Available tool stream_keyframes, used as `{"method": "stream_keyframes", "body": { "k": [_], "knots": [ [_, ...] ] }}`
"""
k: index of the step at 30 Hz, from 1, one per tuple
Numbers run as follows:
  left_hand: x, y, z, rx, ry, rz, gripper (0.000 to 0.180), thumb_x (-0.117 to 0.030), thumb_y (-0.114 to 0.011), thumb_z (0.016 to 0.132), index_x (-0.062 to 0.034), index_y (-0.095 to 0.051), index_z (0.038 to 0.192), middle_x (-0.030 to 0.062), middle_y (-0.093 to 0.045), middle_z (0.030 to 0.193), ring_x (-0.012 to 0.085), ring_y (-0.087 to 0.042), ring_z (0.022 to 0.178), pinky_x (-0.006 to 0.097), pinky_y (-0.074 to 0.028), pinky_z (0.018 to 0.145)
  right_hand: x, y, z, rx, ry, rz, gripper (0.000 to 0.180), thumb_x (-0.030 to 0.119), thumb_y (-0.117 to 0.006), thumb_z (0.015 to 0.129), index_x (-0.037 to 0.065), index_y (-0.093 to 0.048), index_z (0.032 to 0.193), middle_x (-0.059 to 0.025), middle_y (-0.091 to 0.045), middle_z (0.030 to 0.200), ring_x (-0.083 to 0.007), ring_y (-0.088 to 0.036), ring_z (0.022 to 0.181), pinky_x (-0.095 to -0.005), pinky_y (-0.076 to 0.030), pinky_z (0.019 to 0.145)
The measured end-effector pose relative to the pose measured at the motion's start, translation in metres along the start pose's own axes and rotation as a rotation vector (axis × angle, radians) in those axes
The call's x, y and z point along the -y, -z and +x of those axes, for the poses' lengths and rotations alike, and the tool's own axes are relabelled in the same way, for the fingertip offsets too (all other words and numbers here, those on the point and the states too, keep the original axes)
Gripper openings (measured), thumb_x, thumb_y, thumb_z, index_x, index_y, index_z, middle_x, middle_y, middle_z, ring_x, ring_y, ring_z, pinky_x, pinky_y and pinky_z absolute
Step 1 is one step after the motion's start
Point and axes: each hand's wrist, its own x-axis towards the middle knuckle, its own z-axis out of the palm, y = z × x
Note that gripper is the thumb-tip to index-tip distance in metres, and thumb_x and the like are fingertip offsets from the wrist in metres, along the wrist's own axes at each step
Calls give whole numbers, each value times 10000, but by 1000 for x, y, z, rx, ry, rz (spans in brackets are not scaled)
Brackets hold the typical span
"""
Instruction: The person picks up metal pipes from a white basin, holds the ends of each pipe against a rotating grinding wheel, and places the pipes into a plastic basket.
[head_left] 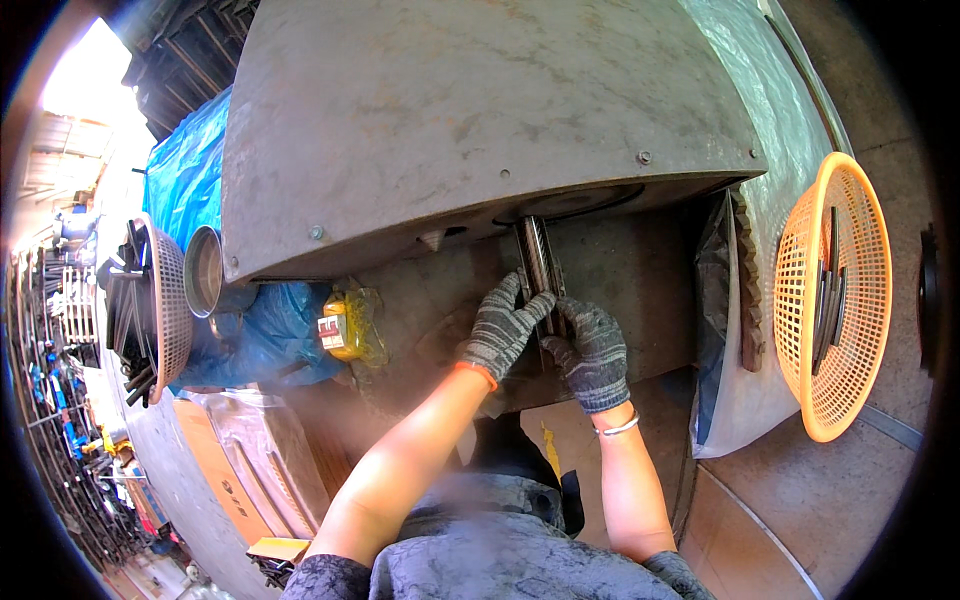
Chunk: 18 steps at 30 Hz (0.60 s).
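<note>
Both of my hands wear grey striped knit gloves. My left hand (506, 328) is closed on the left side of a shiny dark metal bar (537, 256), thumb lying across it. From the right, my right hand (592, 356) has its fingers curled round the lower part of the same bar. The bar's far end meets the shadowed underside of a large grey metal housing (480, 100); whether it goes into an opening there cannot be made out. The bar may be more than one piece side by side.
An orange plastic basket (832, 300) with a few dark rods stands at the right. At the left, a pale basket (170, 310) holds several dark metal pieces, beside a metal tin (204, 272). A yellow plastic-wrapped package (352, 326) sits left of my hands, near blue sheeting (285, 325).
</note>
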Motion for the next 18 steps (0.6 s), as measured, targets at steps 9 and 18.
{"method": "stream_keyframes", "body": {
  "k": [9,18],
  "knots": [
    [-16,4,-3,36,38,3,459,-248,-669,872,71,-562,1183,196,-649,1098,248,-610,986,324,-472,883,1,0,-1,-7,-22,5,400,158,-749,731,72,-630,1104,-157,-644,985,-343,-609,906,-429,-486,817],
    [-17,4,-5,15,40,-18,486,-246,-666,874,77,-544,1216,189,-635,1147,237,-591,1044,319,-448,933,-5,1,-3,-14,15,44,429,162,-750,730,74,-623,1131,-161,-642,1034,-344,-608,951,-429,-482,848]
  ]
}}
